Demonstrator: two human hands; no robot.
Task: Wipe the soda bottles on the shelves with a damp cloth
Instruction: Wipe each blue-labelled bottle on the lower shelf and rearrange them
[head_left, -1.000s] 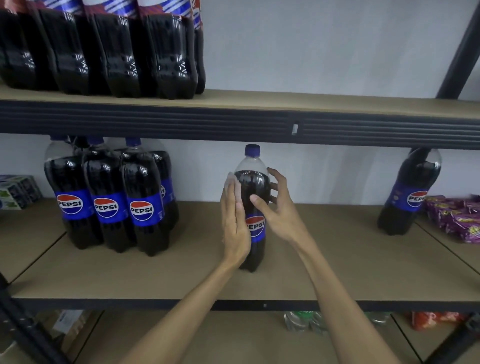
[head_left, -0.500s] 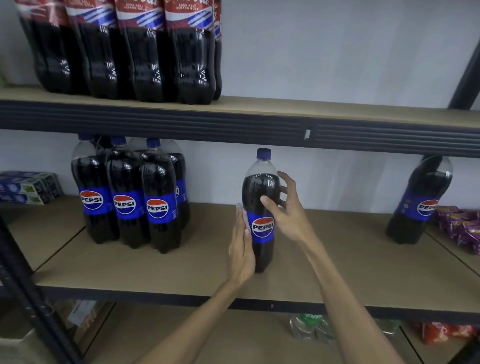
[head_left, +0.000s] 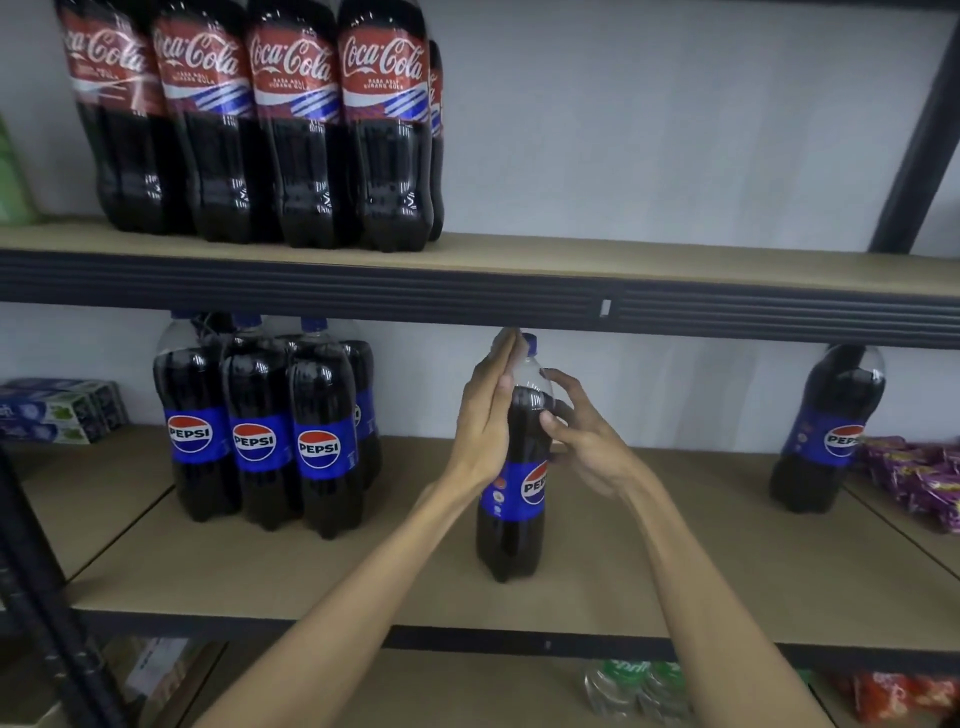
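Note:
A single Pepsi bottle (head_left: 511, 530) with a blue cap and label stands upright in the middle of the lower shelf (head_left: 675, 561). My left hand (head_left: 480, 421) lies flat against its upper left side, straight fingers reaching up to the neck. A pale bit shows at the fingertips; I cannot tell whether it is a cloth. My right hand (head_left: 582, 441) curls its fingers round the bottle's right shoulder. A cluster of Pepsi bottles (head_left: 260, 431) stands at the left. Another Pepsi bottle (head_left: 826, 431) stands at the right. Several Coca-Cola bottles (head_left: 291, 130) line the upper shelf.
The upper shelf's dark front rail (head_left: 467, 291) runs just above the bottle cap. Toothpaste boxes (head_left: 57, 410) lie far left, purple snack packets (head_left: 919, 478) far right. Green bottles (head_left: 634, 691) sit on the shelf below. A black upright post (head_left: 41, 597) crosses the lower left.
My left hand slid down the bottle's side, then back up to the neck. My right hand stayed on the bottle's right side. The view tilted upward.

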